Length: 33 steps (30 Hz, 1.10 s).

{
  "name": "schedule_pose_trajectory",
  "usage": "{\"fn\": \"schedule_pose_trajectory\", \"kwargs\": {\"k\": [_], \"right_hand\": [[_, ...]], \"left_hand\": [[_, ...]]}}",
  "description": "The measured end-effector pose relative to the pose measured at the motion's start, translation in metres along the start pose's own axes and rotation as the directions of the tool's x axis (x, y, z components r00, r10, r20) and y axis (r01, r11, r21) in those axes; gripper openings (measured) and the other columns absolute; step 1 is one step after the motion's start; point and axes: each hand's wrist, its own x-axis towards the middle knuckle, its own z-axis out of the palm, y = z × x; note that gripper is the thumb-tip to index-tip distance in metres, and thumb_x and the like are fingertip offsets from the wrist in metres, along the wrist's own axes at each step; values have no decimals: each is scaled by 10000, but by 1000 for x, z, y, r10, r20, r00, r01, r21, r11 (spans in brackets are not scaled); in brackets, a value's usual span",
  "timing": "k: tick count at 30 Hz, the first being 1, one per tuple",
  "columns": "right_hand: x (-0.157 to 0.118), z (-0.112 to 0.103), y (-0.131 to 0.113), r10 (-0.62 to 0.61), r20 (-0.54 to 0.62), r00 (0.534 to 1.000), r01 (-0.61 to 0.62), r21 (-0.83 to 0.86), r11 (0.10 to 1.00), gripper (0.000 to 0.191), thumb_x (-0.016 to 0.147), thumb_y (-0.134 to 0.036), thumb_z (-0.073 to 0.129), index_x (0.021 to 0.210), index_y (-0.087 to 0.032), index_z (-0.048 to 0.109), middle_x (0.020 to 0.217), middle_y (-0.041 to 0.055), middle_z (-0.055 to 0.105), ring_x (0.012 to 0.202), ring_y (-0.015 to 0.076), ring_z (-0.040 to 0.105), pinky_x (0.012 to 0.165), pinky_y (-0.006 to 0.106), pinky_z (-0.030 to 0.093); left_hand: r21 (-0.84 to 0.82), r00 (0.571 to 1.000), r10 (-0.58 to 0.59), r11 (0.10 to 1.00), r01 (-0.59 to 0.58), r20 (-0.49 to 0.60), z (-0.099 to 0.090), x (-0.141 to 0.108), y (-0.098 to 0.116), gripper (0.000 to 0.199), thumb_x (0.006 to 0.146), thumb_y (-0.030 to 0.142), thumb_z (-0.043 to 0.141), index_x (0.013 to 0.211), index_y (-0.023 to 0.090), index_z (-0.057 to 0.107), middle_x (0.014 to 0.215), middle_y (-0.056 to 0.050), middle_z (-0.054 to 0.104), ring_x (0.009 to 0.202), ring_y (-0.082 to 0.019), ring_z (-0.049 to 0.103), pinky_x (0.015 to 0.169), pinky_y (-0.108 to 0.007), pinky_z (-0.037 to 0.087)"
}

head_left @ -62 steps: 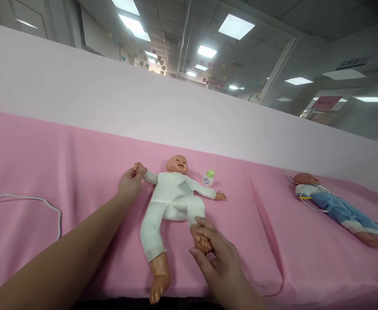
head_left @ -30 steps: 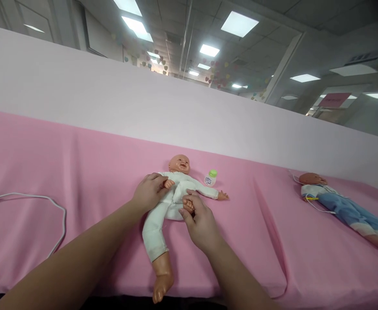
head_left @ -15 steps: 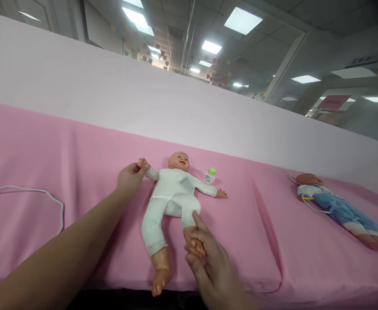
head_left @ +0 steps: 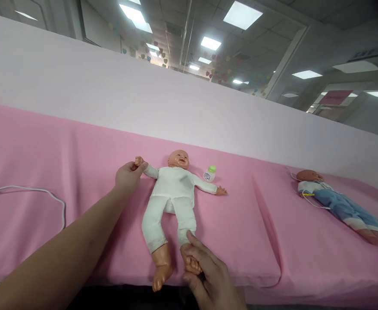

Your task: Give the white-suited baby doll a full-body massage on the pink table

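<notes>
Baby doll (head_left: pixel 174 185) in white clothes lies face up on a desk (head_left: pixel 234 241) covered in pink cloth, its head toward the low white wall (head_left: pixel 176 112) and its feet toward the person, near the desk's front edge. In the head view, the person's left hand (head_left: pixel 129 176) has its grip pinched, thumb against fingers, on the doll's right hand, drawing that arm out to the side. The right hand (head_left: pixel 210 271) has its grip closed around the doll's left foot, fingers over the top and thumb at the near side. The doll's other arm reaches out over the cloth, and its right foot is bare and not held.

A small bottle (head_left: pixel 209 173) with a light green cap (head_left: pixel 212 168) is just beside the doll's head, above its outstretched left arm. The cap is on; the body is pale and carries a printed label, too small to read. What is inside, and how full it is, cannot be told.

Well apart on the right, a second doll (head_left: pixel 340 204) in blue and white clothes lies on the desk with thin white tubing and a yellow piece (head_left: pixel 308 194) by its upper body. A white cable (head_left: pixel 46 190) curves over the cloth at the left.
</notes>
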Motion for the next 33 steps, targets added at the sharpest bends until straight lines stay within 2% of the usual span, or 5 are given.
{"fn": "schedule_pose_trajectory", "kwargs": {"k": [8,14,20,28,33], "right_hand": [[38,-13,-6,71,-153,986,-66,37,997,322,984,-316,623,1302,-267,639,1409,100,684,1437,321,540,1065,436,591],[103,-8,17,84,-199,976,-76,51,996,159,991,-303,577,1108,-259,676,1098,58,767,1362,300,618,1144,498,521],[131,-1,31,174,-201,964,-162,71,984,204,992,-331,574,1133,-227,678,1173,82,754,1350,300,623,1079,476,545],[85,-6,4,164,-212,964,-138,132,982,230,1022,-350,559,1209,-246,645,1143,82,763,1480,313,492,1129,471,527],[39,-5,-11,148,-112,983,-136,103,985,349,1021,-328,586,1362,-256,595,1470,125,640,1432,294,547,1070,389,576]], "left_hand": [[251,894,379,865,-434,241,26,-30,17,351,881,515,663,1113,269,758,1457,-92,643,1325,-334,586,1104,-429,435],[240,789,427,792,-562,441,32,-38,20,324,950,531,559,1054,256,694,984,-63,744,902,-274,685,783,-379,504],[218,782,425,799,-561,455,30,-37,21,366,964,563,540,1074,249,694,1021,-73,744,956,-282,681,825,-385,498],[3,960,227,973,-230,162,22,-19,3,341,903,527,661,1103,262,738,1160,-35,769,1098,-281,699,1026,-409,518],[-413,956,-292,870,269,9,9,11,-9,288,885,414,730,1043,174,707,1106,-107,746,998,-270,736,871,-377,620]]}}
